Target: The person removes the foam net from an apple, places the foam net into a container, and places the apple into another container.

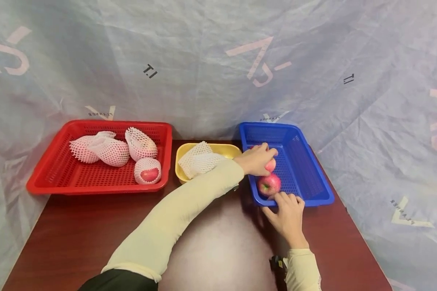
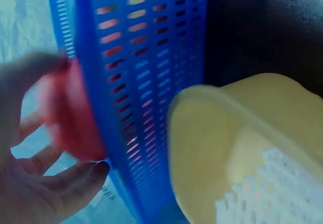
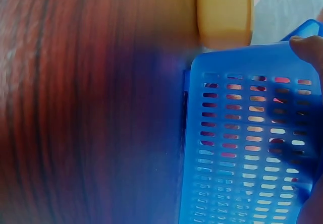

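A blue perforated basket [image 1: 295,178] stands at the right, with apples along its left side. Inside it, my left hand [image 1: 257,159] holds a red apple [image 1: 271,165], its fingers curved around the fruit. In the left wrist view that apple [image 2: 75,115] appears blurred beside the basket's rim. Another pink-red apple [image 1: 269,185] lies in the near left corner, just in front of the held one. My right hand [image 1: 288,212] grips the near rim, thumb outside and fingers over the edge, close to this apple. The left hand partly hides a further red patch behind it.
Between the baskets sits a yellow tray [image 1: 234,151] with white foam nets [image 1: 200,159], partly covered by my left sleeve. A red basket [image 1: 94,190] on the left contains several fruits in foam nets [image 1: 111,151]. A grey printed cloth [image 1: 204,89] hangs behind the table.
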The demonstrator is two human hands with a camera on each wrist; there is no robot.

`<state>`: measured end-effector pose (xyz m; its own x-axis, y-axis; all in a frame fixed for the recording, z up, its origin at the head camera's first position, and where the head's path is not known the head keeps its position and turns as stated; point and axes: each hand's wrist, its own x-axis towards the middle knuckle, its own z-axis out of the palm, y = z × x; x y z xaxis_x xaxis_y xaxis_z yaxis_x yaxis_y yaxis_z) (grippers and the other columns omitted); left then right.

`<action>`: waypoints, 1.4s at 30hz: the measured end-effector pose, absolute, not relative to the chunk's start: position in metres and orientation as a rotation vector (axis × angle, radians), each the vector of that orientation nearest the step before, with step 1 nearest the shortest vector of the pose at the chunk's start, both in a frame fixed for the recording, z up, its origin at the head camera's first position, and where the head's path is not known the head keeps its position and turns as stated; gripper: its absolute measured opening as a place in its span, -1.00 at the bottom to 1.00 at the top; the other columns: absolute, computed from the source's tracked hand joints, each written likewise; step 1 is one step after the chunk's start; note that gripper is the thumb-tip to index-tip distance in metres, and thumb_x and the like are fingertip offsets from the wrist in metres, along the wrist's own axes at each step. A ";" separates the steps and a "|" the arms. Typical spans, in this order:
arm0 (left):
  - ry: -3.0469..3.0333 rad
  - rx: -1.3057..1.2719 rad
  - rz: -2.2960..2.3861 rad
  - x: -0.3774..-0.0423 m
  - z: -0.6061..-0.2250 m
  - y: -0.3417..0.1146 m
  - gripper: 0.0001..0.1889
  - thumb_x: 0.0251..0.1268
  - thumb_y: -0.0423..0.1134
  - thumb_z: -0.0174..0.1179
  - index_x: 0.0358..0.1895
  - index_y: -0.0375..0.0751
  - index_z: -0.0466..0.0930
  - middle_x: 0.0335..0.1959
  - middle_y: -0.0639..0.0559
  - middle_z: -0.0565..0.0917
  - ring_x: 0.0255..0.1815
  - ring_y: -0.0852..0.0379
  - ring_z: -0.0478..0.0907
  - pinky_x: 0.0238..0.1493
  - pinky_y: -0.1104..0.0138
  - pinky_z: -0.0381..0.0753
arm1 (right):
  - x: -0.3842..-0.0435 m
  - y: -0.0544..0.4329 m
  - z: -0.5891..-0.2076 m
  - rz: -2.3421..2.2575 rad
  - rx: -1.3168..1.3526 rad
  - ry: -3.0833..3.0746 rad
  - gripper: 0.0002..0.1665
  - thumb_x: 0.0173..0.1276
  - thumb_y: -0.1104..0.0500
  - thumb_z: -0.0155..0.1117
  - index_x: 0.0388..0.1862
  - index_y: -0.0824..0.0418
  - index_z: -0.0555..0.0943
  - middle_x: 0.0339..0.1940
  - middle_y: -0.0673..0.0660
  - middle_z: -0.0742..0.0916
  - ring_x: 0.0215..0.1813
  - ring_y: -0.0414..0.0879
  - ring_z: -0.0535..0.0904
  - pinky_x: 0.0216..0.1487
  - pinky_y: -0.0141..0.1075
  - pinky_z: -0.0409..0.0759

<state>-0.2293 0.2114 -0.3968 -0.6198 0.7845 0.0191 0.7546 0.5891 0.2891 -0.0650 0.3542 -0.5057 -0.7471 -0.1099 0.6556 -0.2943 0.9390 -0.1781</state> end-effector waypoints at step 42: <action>2.767 1.328 0.250 -0.200 -0.355 0.019 -0.67 0.28 -0.16 0.30 0.07 -0.14 0.59 0.01 -0.06 0.60 0.00 -0.02 0.57 0.02 0.14 0.55 | -0.063 0.350 -0.503 0.423 0.258 -2.432 -0.60 -0.03 -0.09 0.43 -0.38 0.20 0.63 -0.42 0.17 0.66 -0.33 0.19 0.42 -0.02 0.26 0.18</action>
<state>-0.2001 0.0189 -0.3553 -0.6266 0.7793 0.0138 0.7691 0.6153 0.1730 -0.0633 0.3505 -0.5032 -0.7709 -0.0778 0.6322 -0.2867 0.9287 -0.2353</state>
